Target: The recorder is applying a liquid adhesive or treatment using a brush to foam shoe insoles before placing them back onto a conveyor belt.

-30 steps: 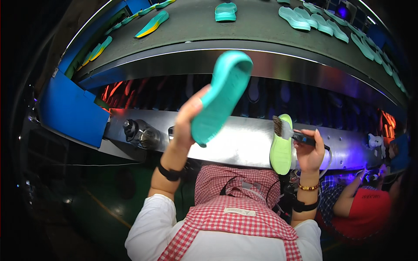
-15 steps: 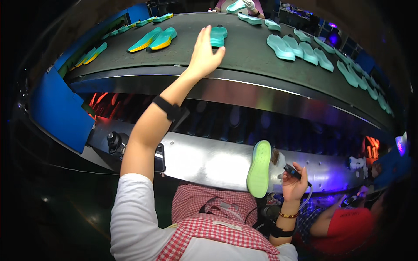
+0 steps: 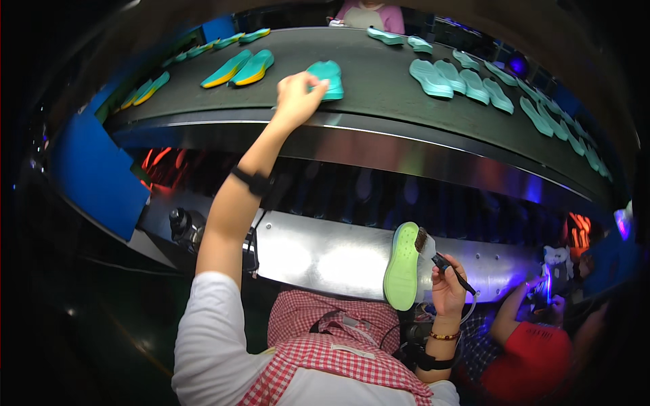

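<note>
My left hand (image 3: 300, 100) reaches over the conveyor's near edge, its fingers closed at the left side of a teal shoe sole (image 3: 330, 76); the fingertips are partly hidden. In my right hand (image 3: 448, 291) is a brush (image 3: 426, 247) with brown bristles and a black handle, a thin pale tube running from its end. A light green shoe sole (image 3: 402, 271) lies lengthwise on the metal shelf (image 3: 318, 250) in front of me. The bristles are right beside its upper right edge; whether they touch cannot be made out.
On the dark conveyor belt (image 3: 372, 88) stand teal-and-yellow soles (image 3: 252, 68) at left and several pale mint soles (image 3: 432, 79) at right. A black bottle (image 3: 183, 224) is left of my arm. Someone in a red top (image 3: 531, 358) works at right; another person (image 3: 371, 15) sits across.
My left hand has gone from spread to closed at the teal sole, which is now nearer and slightly left. The brush has moved up and left, closer to the green sole.
</note>
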Tool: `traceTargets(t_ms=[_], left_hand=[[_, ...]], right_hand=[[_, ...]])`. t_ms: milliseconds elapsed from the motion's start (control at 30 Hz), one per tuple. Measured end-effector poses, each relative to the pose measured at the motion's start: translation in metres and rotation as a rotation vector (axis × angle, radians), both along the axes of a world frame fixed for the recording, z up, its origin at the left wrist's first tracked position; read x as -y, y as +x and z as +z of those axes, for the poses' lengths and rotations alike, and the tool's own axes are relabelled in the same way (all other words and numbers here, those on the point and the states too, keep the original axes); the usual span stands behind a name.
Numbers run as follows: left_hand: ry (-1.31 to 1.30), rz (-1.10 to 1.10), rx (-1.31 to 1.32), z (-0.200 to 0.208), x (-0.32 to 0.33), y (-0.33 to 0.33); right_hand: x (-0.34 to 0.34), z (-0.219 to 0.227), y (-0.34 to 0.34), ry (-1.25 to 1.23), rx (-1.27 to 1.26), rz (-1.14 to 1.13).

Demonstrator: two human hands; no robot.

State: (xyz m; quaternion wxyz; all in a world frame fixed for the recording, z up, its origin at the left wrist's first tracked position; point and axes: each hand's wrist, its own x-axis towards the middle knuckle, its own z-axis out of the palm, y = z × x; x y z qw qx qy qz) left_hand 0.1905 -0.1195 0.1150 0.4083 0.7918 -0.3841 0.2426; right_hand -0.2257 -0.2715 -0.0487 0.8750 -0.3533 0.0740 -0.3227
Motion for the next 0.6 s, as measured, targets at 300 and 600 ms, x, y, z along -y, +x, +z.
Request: traceTargets(t_ms=[300,600], left_hand=[[-0.872,-0.721,-1.378,-0.079,-0.102,-0.091],[-0.695,-1.135,-1.872,-0.210,-0.088,-0.195]], right_hand=[[-0.007,0.000,0.019,0.017,-0.072,0.064],[-0.018,0.004,0.030,-0.116,-0.184,0.147]])
